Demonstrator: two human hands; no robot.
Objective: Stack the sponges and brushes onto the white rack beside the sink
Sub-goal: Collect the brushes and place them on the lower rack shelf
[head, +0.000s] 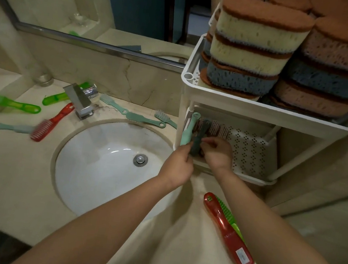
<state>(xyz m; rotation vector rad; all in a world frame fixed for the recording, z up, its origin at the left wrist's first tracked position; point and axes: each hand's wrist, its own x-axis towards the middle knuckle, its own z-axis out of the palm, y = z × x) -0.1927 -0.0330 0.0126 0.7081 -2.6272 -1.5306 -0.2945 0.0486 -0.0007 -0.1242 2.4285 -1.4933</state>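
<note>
- Both hands work at the front left corner of the lower shelf (246,151) of the white rack (272,111). The rack stands on the counter (173,255), just right of the sink (105,167).
- The left hand (178,162) has its fingers curled round the lower end of a dark teal brush (199,136). The right hand (218,152) seems to pinch the same brush near its middle, fingers close together. Neither hand is spread.
- That brush stands on edge among others on the shelf, with a mint brush (189,129) just beside it on the left and brown-bristled brushes (216,128) on the right.
- The sponges (253,51) sit stacked high on the top tier, so that part looks done and brushes are what remains.
- More brushes lie on the counter. A red brush (228,231) lies over a green brush (227,214) near the rack, pale mint brushes (145,120) lie behind the sink, and a red-handled brush (52,122) lies left of the faucet (79,100).
- By my judgement the brushes are light, stiff plastic, likely slick if wet. The long handle is the sure place to grip, not the bristles. Stood on edge they tip easily, so each wants steadying against its neighbour before release.
- The sponges look soft and light, and a knock to the rack could topple them.
</note>
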